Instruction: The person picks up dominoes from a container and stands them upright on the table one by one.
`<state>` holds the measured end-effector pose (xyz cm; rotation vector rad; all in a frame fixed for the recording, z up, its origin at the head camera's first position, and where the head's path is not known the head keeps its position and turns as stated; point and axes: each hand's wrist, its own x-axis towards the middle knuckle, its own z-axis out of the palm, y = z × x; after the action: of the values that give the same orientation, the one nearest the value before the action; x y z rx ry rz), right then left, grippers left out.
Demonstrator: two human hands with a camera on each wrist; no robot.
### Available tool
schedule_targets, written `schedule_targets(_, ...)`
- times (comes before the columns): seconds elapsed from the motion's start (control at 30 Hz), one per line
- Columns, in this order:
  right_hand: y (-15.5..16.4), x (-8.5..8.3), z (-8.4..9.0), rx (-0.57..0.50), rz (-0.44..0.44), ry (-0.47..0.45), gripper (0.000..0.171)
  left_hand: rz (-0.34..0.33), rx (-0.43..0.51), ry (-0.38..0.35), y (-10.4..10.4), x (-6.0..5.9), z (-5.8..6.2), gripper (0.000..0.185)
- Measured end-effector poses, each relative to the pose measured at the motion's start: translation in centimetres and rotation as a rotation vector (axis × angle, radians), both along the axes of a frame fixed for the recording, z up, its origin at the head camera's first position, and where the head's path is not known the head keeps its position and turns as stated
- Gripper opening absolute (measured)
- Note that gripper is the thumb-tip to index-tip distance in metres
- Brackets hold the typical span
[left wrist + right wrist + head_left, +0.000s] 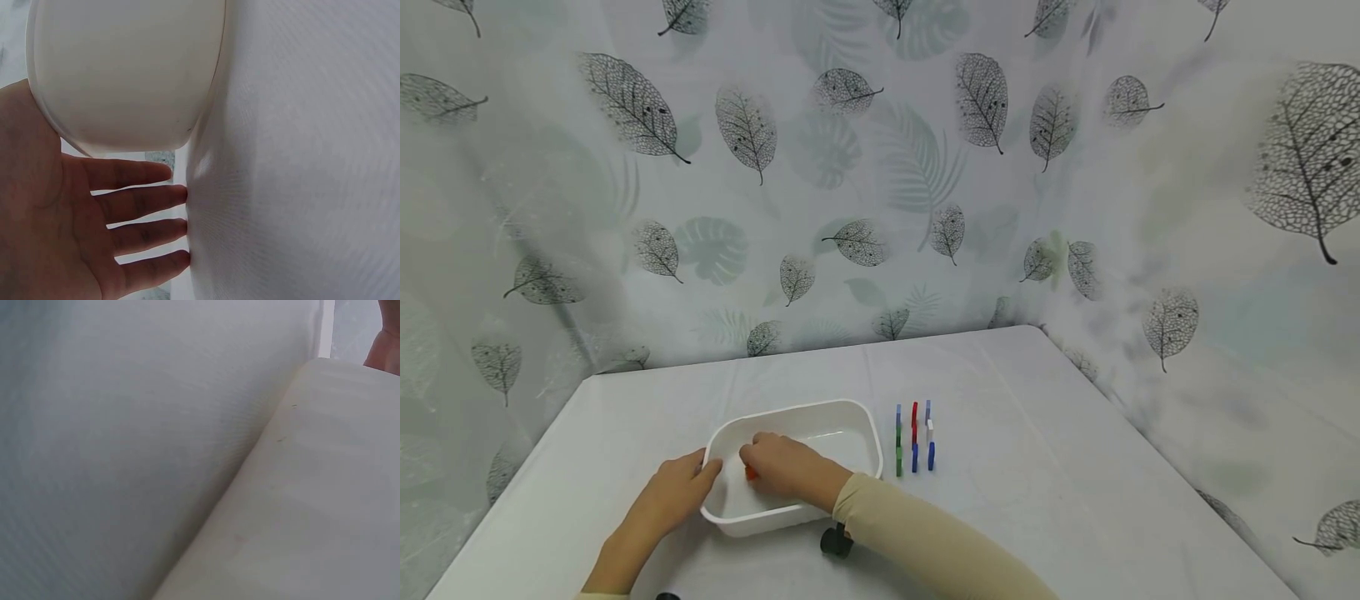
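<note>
A white plastic tub (820, 407) stands on the white table. My left hand (700, 477) rests against the tub's left outer wall; in the left wrist view its fingers (140, 203) are straight and spread beside the tub's rounded wall (125, 69). My right hand (758, 458) reaches down inside the tub, its fingers curled round a small orange piece (750, 473) near the tub's floor. The right wrist view shows only the tub's wall (312, 487) and a sliver of hand (384, 344).
Three short rows of upright blue, red, green and white tiles (914, 437) stand just right of the tub. Leaf-patterned curtain walls (865, 208) close in the table at the back and right. A black wrist mount (837, 542) sits under my right forearm.
</note>
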<state>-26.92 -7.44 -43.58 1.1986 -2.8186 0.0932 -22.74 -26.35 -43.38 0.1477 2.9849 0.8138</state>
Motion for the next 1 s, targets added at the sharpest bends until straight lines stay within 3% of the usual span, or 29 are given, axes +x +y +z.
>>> schedule_targets(0.53, 0.04, 0.22, -0.15, 0.052, -0.051, 0.125, 0.013, 0.005, 0.006, 0.007, 0.09, 0.04, -0.19, 0.05)
schedule_targets(0.8, 0.03, 0.24, -0.02, -0.017, -0.102, 0.069, 0.012, 0.014, 0.005, -0.004, 0.14, 0.03, -0.1, 0.051)
schedule_targets(1.0, 0.36, -0.01, -0.19, -0.071, -0.07, 0.064, 0.009, 0.006, 0.009, 0.005, 0.04, 0.06, -0.14, 0.05)
